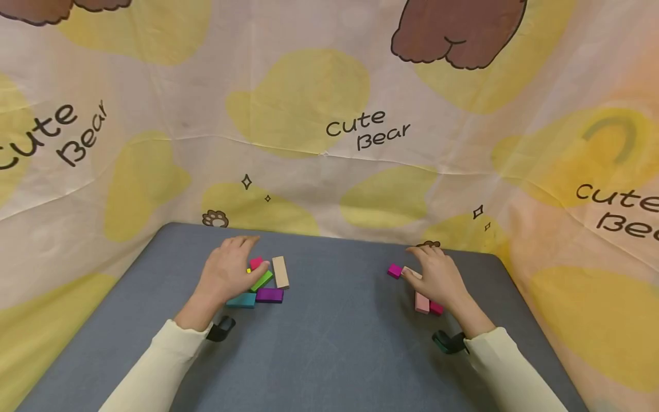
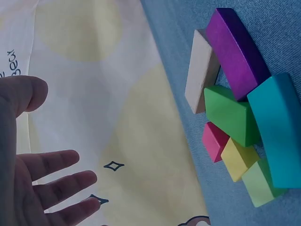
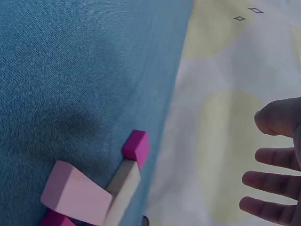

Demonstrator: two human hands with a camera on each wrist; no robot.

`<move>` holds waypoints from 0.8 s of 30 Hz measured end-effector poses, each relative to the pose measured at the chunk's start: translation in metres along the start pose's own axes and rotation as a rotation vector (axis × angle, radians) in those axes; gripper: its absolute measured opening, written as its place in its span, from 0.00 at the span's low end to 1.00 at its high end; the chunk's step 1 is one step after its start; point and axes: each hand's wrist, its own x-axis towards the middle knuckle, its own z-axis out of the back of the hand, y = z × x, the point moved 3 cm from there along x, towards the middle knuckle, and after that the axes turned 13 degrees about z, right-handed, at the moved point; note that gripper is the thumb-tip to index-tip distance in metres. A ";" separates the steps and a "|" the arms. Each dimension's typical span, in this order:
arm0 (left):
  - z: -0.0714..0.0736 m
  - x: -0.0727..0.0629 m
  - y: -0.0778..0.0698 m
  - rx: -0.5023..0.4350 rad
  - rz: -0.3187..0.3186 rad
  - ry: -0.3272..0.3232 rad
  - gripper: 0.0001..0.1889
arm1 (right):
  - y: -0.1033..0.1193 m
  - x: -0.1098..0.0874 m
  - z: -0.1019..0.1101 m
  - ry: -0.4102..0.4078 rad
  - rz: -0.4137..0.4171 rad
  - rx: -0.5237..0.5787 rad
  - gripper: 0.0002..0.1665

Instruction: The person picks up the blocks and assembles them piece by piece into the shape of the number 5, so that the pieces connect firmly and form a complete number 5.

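Observation:
My left hand [image 1: 230, 270] hovers over a group of coloured blocks, its fingers spread and nothing held. In the left wrist view that group has a purple block [image 2: 238, 54], a teal block [image 2: 276, 132], a beige block [image 2: 201, 73], a green block [image 2: 230, 114] and small pink [image 2: 215, 141], yellow [image 2: 238, 157] and light green [image 2: 261, 183] blocks. On the other side my right hand [image 1: 437, 276] is held above a second group, thumb apart from the fingers, holding nothing. A light pink block [image 3: 75, 194], a beige block [image 3: 123, 190] and a magenta block [image 3: 136, 147] lie there.
Both groups lie on a blue-grey table [image 1: 329, 343], with a wide stretch of its surface between them. A printed cloth [image 1: 309, 114] hangs along the back and both sides. Dark straps [image 1: 222, 329] sit at the wrists.

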 end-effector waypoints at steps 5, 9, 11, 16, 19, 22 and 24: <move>-0.002 -0.003 -0.001 -0.009 0.018 0.010 0.33 | -0.007 0.005 -0.013 0.005 -0.028 0.053 0.26; -0.006 -0.005 0.000 -0.011 0.037 0.014 0.34 | -0.012 0.010 -0.023 0.025 -0.060 0.102 0.24; -0.009 -0.006 0.001 -0.011 0.046 0.020 0.34 | -0.015 0.013 -0.029 0.039 -0.075 0.124 0.23; -0.016 -0.007 0.004 -0.017 0.054 0.034 0.34 | -0.021 0.018 -0.043 0.078 -0.115 0.180 0.22; -0.018 -0.008 0.003 -0.029 0.056 0.037 0.34 | -0.026 0.021 -0.052 0.105 -0.134 0.222 0.21; -0.020 -0.010 0.002 -0.039 0.058 0.045 0.33 | -0.032 0.022 -0.061 0.137 -0.154 0.245 0.20; -0.022 -0.010 0.001 -0.042 0.058 0.053 0.33 | -0.035 0.023 -0.066 0.153 -0.157 0.241 0.20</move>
